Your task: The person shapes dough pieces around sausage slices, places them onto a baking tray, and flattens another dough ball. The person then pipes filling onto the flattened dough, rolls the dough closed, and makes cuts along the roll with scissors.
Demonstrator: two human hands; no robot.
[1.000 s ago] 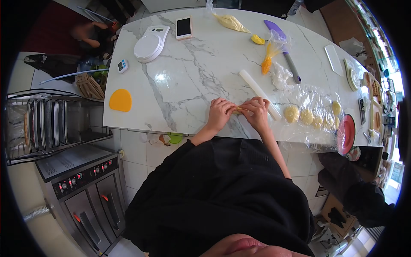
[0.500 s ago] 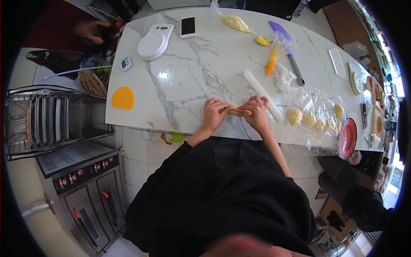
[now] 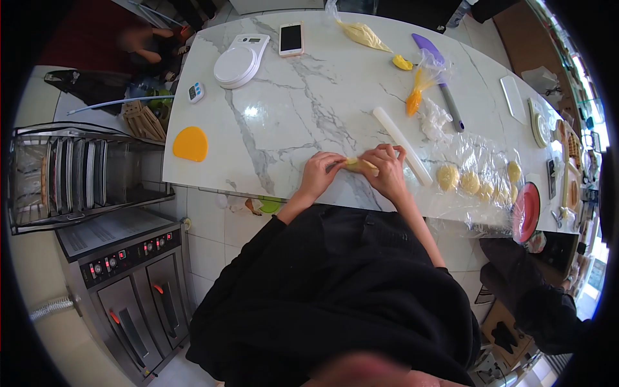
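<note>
A small pale yellow dough piece (image 3: 356, 165) lies on the marble table (image 3: 290, 129) near its front edge, between my hands. My left hand (image 3: 320, 173) pinches or touches its left end, thumb and fingertips close together. On the other side my right hand (image 3: 387, 169) has its fingers curled over the dough's right part, partly hiding it. Just right of that hand a white rolling pin (image 3: 403, 146) lies slanted. Several dough balls (image 3: 447, 177) rest under clear plastic film (image 3: 464, 151) further right.
A yellow scraper (image 3: 190, 144), a timer (image 3: 196, 92), a white scale (image 3: 240, 64) and a phone (image 3: 291, 39) lie left and behind. Piping bags (image 3: 362, 35), a purple spatula (image 3: 447, 97) and a red plate (image 3: 527, 209) are at right. Other people stand around the table.
The view has shifted, so the table items appear further right. My left hand has moved slightly away from my right, and more of the dough shows between them.
</note>
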